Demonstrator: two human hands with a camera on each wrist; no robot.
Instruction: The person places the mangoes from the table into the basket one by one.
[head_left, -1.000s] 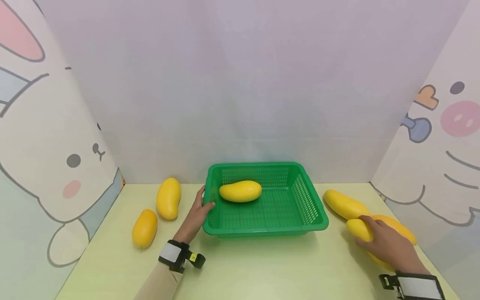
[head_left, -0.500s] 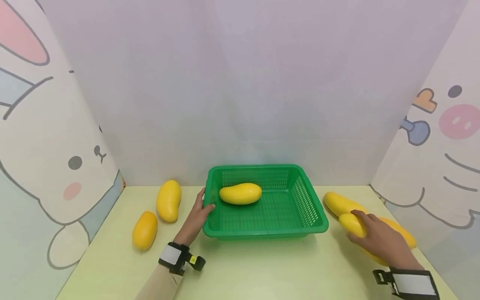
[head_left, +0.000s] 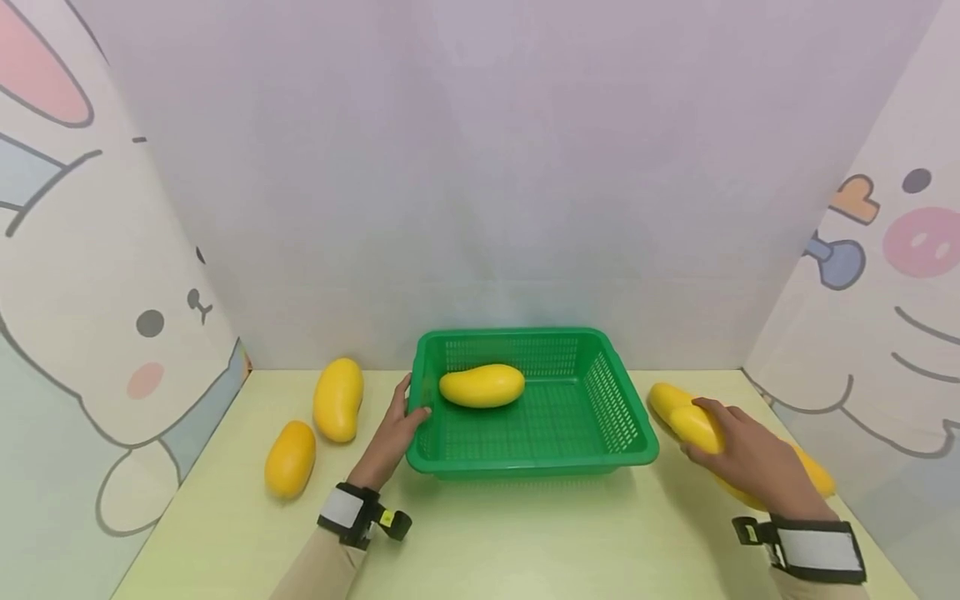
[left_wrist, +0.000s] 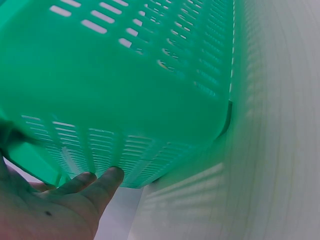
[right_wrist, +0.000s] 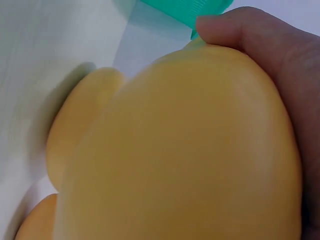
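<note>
"Your hands?"
"My right hand point(head_left: 750, 460) curls round a yellow mango point(head_left: 693, 427), probably mid-lift; my left hand point(head_left: 392, 433) grips the side of the green basket point(head_left: 532, 463), thumb over its rim."
"Next?"
"Likely a steady hold, clearing the neighbouring mangoes point(head_left: 813, 473)."
"Inside?"
"One more mango point(head_left: 482, 387), between my hands, nearer the left."

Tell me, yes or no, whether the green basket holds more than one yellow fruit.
No, the head view shows a single yellow fruit lying in the green basket.
</note>
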